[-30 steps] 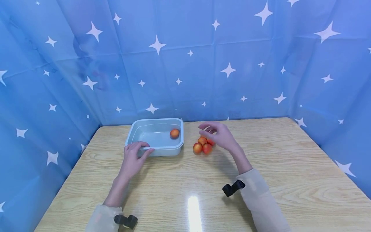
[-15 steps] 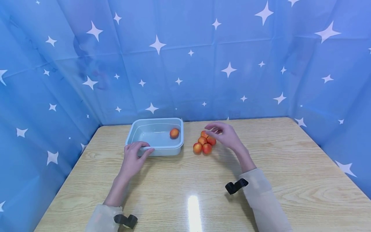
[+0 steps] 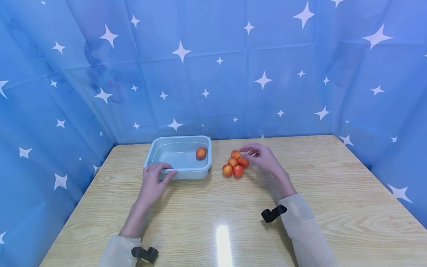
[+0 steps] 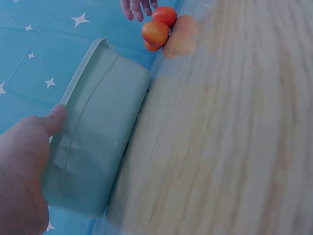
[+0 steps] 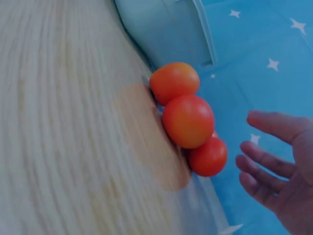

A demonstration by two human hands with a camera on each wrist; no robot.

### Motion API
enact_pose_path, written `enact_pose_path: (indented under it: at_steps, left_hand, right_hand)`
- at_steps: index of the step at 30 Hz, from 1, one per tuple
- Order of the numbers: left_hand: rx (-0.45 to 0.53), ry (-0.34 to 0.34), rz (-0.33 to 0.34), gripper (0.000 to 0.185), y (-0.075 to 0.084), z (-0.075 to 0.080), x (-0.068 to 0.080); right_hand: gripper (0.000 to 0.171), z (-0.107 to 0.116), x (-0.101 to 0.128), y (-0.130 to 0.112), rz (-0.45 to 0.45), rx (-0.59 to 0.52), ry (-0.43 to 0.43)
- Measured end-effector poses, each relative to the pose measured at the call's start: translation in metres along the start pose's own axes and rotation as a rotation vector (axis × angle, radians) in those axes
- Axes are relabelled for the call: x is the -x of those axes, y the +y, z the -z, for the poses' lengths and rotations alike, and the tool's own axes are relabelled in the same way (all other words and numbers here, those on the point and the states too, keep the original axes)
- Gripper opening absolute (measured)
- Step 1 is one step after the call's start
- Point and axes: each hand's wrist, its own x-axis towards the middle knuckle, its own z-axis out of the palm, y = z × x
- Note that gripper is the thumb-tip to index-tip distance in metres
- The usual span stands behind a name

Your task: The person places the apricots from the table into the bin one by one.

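A light blue plastic container (image 3: pixel 181 175) stands toward the back of the table, with one round orange-red fruit (image 3: pixel 201 153) inside at its right end. My left hand (image 3: pixel 156 178) grips the container's front rim near the left corner, thumb outside and fingers over the edge. In the left wrist view the thumb presses on the outer wall. Several similar fruits (image 3: pixel 232 162) sit clustered right of the container. My right hand (image 3: pixel 261 157) hovers beside the cluster's right side, its fingers loosely bent and spread from the thumb. The right wrist view shows nothing between those fingers, apart from the fruits (image 5: pixel 188 121).
The wooden table (image 3: pixel 186 218) reaches a blue curtain (image 3: pixel 220 104) with white stars just behind the container. Black wrist cameras (image 3: pixel 274 213) sit on both sleeves. A bright reflection lies on the table's front part.
My right hand has drawn back to the right from above the fruits, and the rear ones show more fully. The left hand, container and fruits stay in place.
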Motion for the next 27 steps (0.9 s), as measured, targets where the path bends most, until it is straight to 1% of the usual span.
enact_pose_path:
  at_steps: [6, 12, 20, 27]
  left_hand:
    - [0.003, -0.005, 0.011, 0.018, 0.002, 0.001, 0.000]
    - [0.002, -0.001, 0.011, 0.019, 0.002, 0.001, 0.000]
    - [-0.002, -0.009, 0.026, 0.018, 0.003, 0.002, 0.000]
    - [0.003, -0.009, 0.023, 0.019, 0.003, 0.002, 0.000]
  right_hand:
    - [0.030, -0.001, 0.001, 0.008, -0.050, 0.025, -0.030]
    - [0.028, 0.000, 0.001, 0.015, -0.047, 0.073, -0.064]
    - [0.032, 0.000, 0.003, 0.020, -0.065, 0.084, -0.132]
    - [0.035, 0.001, 0.004, 0.022, -0.105, 0.095, -0.162]
